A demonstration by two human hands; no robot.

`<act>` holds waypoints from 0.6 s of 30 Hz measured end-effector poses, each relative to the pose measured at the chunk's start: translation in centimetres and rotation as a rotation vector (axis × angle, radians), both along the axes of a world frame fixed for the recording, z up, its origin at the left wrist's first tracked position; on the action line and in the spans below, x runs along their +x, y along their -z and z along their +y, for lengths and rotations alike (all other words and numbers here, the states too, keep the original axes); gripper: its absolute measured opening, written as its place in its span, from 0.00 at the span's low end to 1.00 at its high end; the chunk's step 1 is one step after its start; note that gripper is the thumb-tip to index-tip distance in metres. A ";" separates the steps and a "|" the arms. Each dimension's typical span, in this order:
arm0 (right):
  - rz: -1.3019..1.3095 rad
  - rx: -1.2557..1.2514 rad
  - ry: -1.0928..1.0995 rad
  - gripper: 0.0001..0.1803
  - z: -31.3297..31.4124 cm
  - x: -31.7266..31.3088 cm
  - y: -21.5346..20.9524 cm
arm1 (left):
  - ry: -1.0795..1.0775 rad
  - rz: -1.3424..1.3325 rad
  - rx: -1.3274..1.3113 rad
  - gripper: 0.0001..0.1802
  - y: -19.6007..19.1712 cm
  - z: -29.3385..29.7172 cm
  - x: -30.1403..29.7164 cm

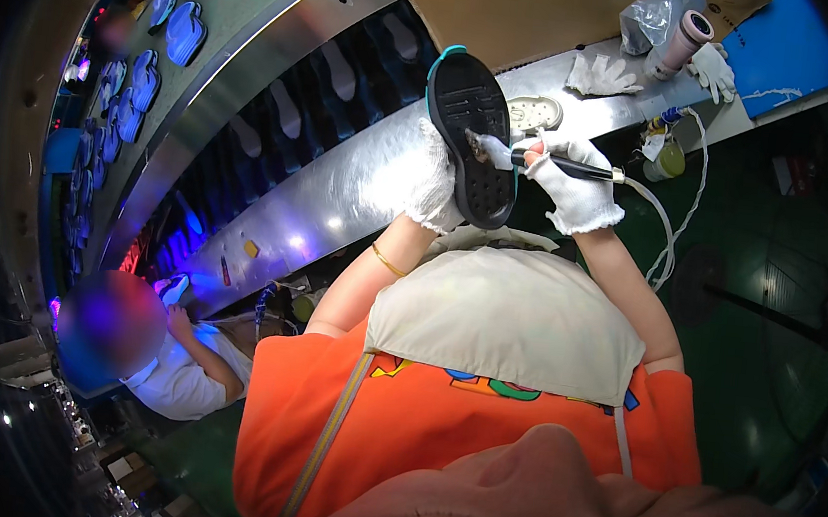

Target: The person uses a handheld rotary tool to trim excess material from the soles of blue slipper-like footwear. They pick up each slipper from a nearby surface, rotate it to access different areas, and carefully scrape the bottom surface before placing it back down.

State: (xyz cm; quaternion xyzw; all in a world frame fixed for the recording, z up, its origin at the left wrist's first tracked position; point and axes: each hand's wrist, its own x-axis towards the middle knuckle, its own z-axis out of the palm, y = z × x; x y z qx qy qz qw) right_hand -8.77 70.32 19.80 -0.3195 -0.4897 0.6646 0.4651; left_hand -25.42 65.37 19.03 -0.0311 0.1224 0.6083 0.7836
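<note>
A black shoe sole [481, 187] with a turquoise rim stands tilted up in front of me, its ribbed and pitted inner side toward me. My left hand [432, 183], in a white knit glove, grips its left edge. In my white-gloved right hand [572, 186] is a black-handled brush [565, 164], with a pale hose running from its rear end. The brush's bristles [489, 149] touch the middle of the sole. A bare thumb tip shows at the right glove. Just behind the sole, a cream sole [536, 114] rests on the metal bench [372, 177].
Beyond the bench a rack or conveyor holds several pale soles [285, 109]. Blue-lit soles [140, 83] sit on the green belt [223, 16]. At the back right are a cardboard sheet [517, 14], white gloves [603, 75] and a pink bottle [682, 43]. A co-worker [189, 367] works at the left.
</note>
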 end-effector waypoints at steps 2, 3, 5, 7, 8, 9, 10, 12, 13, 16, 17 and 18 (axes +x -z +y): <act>-0.062 0.239 0.009 0.05 -0.1 -0.6 -0.4 | -0.028 0.108 0.115 0.34 0.3 1.1 -0.3; -0.013 0.389 0.015 0.06 -0.3 -1.1 -0.6 | -0.052 0.262 0.132 0.34 -1.2 1.6 0.1; -0.066 0.499 -0.019 0.05 0.0 -1.4 -1.6 | -0.102 0.266 0.161 0.43 -0.5 2.4 -0.7; 0.022 0.233 -0.148 0.04 0.2 -1.4 -2.1 | -0.199 0.246 0.164 0.52 0.9 4.0 -1.6; 0.080 0.003 -0.227 0.04 0.5 -1.3 -2.3 | -0.310 0.425 0.121 0.53 1.3 4.4 -1.7; 0.115 0.036 -0.148 0.05 0.7 -1.5 -2.2 | -0.281 0.397 0.109 0.53 -2.1 3.6 -0.8; -0.052 -0.005 -0.111 0.04 1.0 -1.3 -2.9 | -0.206 0.271 0.319 0.54 -0.6 4.1 -1.9; -0.029 0.238 0.026 0.03 0.4 -2.0 -2.8 | -0.271 0.272 0.241 0.56 -2.7 4.2 -1.3; -0.059 0.442 0.052 0.03 0.4 -2.5 -2.1 | -0.284 0.323 0.209 0.57 -3.3 4.2 -1.1; -0.038 0.377 -0.081 0.02 -0.2 -2.7 -3.5 | -0.267 0.168 0.273 0.61 -2.9 5.0 -1.9; 0.075 0.139 -0.136 0.02 0.1 -2.6 -2.9 | -0.270 0.177 0.304 0.61 -2.9 5.2 -2.1; 0.184 -0.098 -0.189 0.02 0.6 -2.6 -2.4 | -0.274 0.186 0.336 0.62 -3.0 5.3 -2.1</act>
